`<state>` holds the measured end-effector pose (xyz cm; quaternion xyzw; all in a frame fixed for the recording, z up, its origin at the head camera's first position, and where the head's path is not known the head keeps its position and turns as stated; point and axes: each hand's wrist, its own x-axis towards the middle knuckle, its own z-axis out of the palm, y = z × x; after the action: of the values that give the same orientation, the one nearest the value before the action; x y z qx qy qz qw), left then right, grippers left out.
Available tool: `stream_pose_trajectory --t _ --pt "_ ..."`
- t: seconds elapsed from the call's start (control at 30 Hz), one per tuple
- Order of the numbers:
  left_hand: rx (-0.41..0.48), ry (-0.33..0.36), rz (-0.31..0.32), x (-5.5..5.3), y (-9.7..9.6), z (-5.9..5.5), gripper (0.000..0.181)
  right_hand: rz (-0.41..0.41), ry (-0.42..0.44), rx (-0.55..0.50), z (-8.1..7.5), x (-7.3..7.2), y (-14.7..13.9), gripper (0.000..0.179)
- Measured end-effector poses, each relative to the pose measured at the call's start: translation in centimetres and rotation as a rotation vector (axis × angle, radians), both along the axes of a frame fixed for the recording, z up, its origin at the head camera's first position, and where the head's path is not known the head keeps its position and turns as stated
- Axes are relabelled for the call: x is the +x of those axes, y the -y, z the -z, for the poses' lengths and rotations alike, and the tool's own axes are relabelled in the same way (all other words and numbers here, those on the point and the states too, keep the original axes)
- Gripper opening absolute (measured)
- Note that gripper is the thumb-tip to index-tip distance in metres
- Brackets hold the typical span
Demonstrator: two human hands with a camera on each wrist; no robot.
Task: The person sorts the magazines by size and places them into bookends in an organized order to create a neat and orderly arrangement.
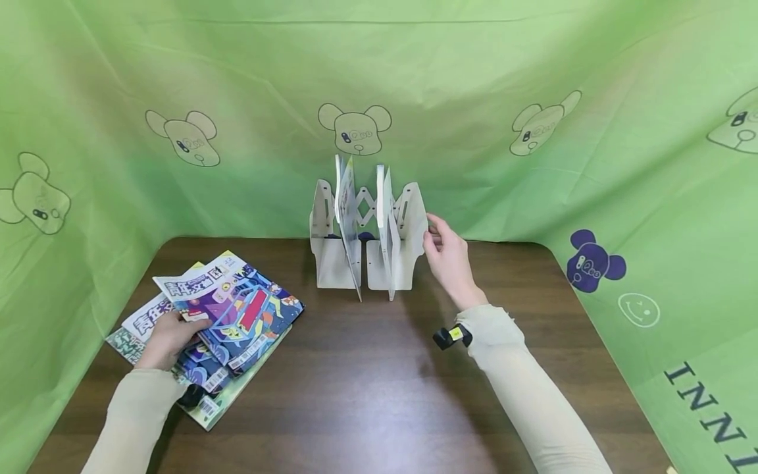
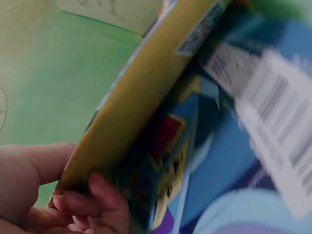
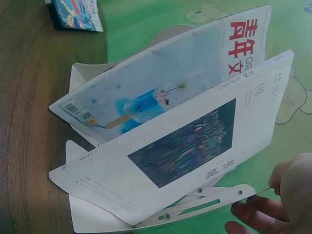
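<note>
My left hand [image 1: 168, 339] pinches the edge of a colourful magazine [image 1: 249, 309] on top of a fanned pile at the table's left. In the left wrist view the thumb and curled fingers [image 2: 109, 197] lie on opposite sides of its yellowish face [image 2: 124, 112]. A white expandable book stand [image 1: 337, 270] stands at the back middle of the table. Two magazines lean upright in it, one with a blue popsicle cover [image 3: 185, 63], the other a white cover with a dark picture [image 3: 190, 141]. My right hand [image 1: 450, 260] pinches the stand's right end plate [image 1: 411, 224].
Under the top magazine lie a similar magazine [image 1: 144, 319] and a green-edged one [image 1: 249, 385]. The brown table [image 1: 355, 382] meets a green printed curtain [image 1: 266, 66] at the back and sides. A black wrist camera [image 1: 448, 337] sits on the right wrist.
</note>
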<state>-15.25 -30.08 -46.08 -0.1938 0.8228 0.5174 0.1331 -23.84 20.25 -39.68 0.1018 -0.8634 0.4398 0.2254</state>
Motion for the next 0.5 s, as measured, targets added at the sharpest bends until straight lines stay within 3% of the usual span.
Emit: stream_pose_trajectory --t 0.3,0.4,0.5 --pt "0.306 -0.019 -0.025 0.7 -0.3 0.2 0.073 -0.015 0.002 -0.008 0.1 -0.1 0.0 0.04" --pt "0.513 -0.03 -0.038 1.0 -0.3 0.1 0.068 -0.011 0.003 -0.006 0.0 0.0 0.0 0.04" --pt "0.775 -0.057 -0.043 1.0 -0.5 -0.4 0.068 -0.005 0.001 -0.003 0.0 -0.1 0.0 0.04"
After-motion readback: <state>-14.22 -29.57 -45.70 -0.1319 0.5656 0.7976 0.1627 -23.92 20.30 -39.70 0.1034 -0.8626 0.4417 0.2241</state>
